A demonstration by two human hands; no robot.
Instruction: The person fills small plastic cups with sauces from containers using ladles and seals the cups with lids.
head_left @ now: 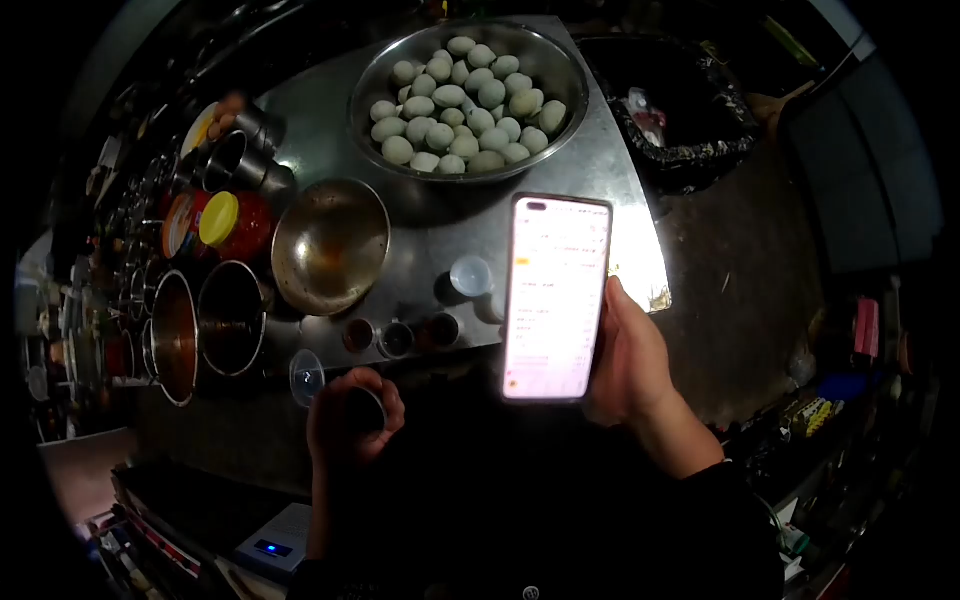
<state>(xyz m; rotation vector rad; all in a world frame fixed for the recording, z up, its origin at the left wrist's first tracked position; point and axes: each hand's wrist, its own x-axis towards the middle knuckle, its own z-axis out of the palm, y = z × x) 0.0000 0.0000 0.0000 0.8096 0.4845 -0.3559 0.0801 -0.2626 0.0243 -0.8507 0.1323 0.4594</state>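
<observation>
While the two hands are well apart, each is engaged with its own object, as seen from the room. At the left of the frame, two deep pots (173, 338) crowd near the table's front edge; a careless elbow might tip one. Beside them, just above, lies a metal bowl (331, 247), stained inside. Lower left of centre, the left hand (330, 425) curls around a dark round cup (367, 411); its contents cannot be made out. A clear plastic cup (307, 378) is just beside the fingers, whether touching or not cannot be told, and a turn of the wrist could knock it down. Small dark cups (396, 340) stand in a row near the edge of the steel table (610, 170), where the left forearm, if raised, might catch them. At the upper centre, a wide basin (545, 68) bears many pale eggs (449, 96); a jolt to its rim could crack some. Right of centre, the right hand (635, 360) is clamped on a lit phone (558, 300), held upright. With the eyes on its screen, a white cup (470, 276) just to its left could be overlooked and upset, and a loosened grip could drop the phone
</observation>
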